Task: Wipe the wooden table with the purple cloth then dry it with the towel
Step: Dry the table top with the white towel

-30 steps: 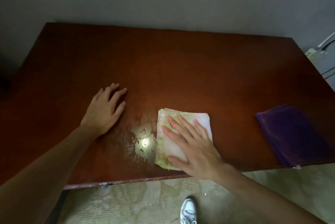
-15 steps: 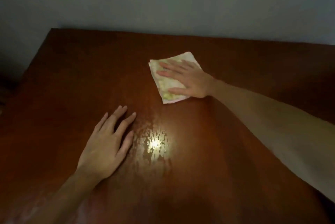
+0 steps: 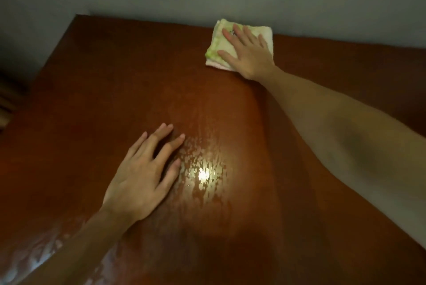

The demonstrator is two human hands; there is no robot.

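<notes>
A: Towel (image 3: 239,45)?
B: Upper centre-right of frame, folded into a thick square, white w/ pale green print. Lies flat at the far edge of the surface (image 3: 115,82), right by the wall.
A: Surface itself?
B: Reddish-brown wood, glossy. Wet patch (image 3: 202,174) lower centre, beaded streaks catching a bright glare. More wet sheen at bottom-left corner.
A: Purple cloth?
B: Can't see it in frame.

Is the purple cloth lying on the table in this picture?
No, only the folded towel under the right hand and the flat left hand are seen on the wooden table.
</notes>
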